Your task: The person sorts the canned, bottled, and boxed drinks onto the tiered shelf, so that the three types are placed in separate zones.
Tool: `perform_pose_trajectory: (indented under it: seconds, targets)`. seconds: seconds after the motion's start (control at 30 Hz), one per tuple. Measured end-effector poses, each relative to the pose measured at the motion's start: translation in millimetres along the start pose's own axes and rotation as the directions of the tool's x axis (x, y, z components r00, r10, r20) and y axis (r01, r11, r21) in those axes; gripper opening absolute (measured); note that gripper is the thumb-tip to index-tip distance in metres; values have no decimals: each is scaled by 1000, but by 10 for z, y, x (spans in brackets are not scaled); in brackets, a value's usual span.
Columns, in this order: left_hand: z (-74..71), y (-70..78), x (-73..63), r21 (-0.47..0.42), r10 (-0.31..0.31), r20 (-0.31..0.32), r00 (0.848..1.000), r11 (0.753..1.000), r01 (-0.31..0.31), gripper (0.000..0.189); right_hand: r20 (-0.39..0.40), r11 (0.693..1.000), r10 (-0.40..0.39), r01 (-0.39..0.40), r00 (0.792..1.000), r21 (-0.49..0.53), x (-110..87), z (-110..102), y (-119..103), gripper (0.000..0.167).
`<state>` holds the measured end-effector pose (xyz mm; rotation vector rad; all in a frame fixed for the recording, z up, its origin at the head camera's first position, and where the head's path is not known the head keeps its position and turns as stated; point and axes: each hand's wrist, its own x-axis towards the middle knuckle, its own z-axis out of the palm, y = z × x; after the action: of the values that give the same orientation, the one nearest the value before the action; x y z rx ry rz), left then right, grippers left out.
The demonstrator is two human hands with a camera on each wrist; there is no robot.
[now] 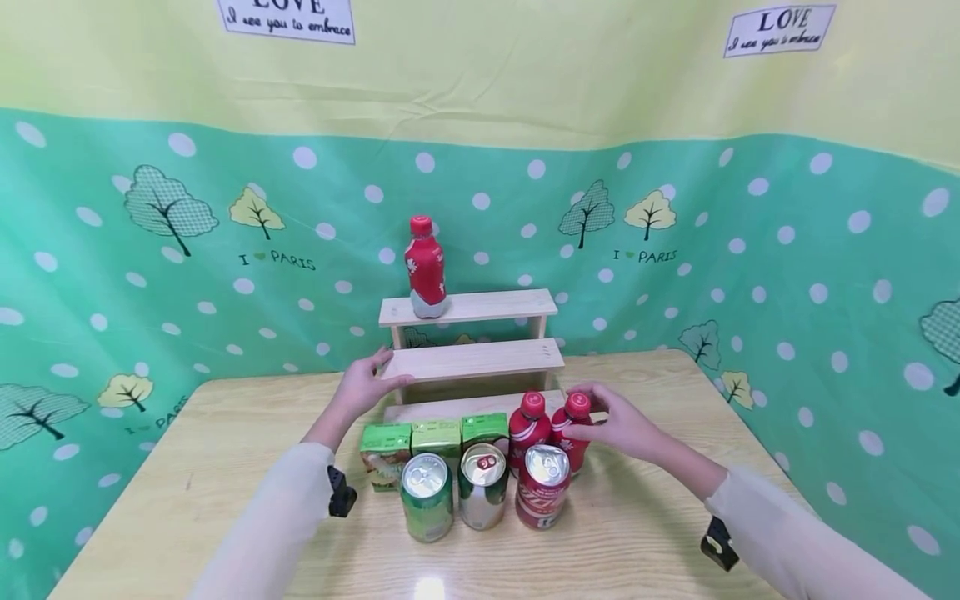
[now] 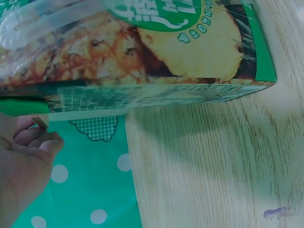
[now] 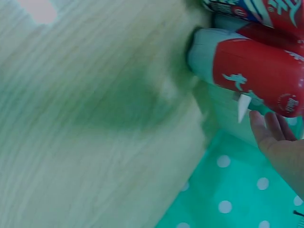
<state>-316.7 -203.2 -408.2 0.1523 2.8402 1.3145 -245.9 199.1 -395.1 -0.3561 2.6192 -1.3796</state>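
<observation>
My left hand (image 1: 363, 385) holds the left end of the middle board of a stepped wooden shelf (image 1: 472, 360); in the left wrist view its fingers (image 2: 45, 142) bend at the board's end. On the right, my right hand (image 1: 618, 421) grips a red bottle (image 1: 576, 410) near its cap, thumb across the front. That red bottle (image 3: 259, 73) lies sideways across the right wrist view, fingers at its edge. Another red bottle (image 1: 529, 427) stands just left of it. A third red bottle (image 1: 426, 271) stands on the top board, towards its left end.
Three green juice boxes (image 1: 437, 431) stand in a row before the lowest board. In front are a green can (image 1: 427, 498), a dark green and beige can (image 1: 483, 487) and a red can (image 1: 542, 487). A dotted curtain (image 1: 480, 225) hangs behind the wooden table (image 1: 247, 467).
</observation>
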Motion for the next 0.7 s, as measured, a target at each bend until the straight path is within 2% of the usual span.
perform_pose_trajectory:
  seconds: [0.37, 0.53, 0.7]
  targets:
    - [7, -16, 5, -11, -5, -9, 1000, 1000, 5, 83, -43, 999, -12, 14, 999, 35, -54, 112, 156, 69]
    - [7, -50, -4, -22, -11, -17, 1000, 1000, 11, 83, -26, 996, -44, 46, 999, 71, -65, 196, 215, 75]
    - [8, -16, -19, -29, -3, -17, 1000, 1000, 3, 82, -62, 994, -39, 45, 997, 102, -74, 242, 251, 73]
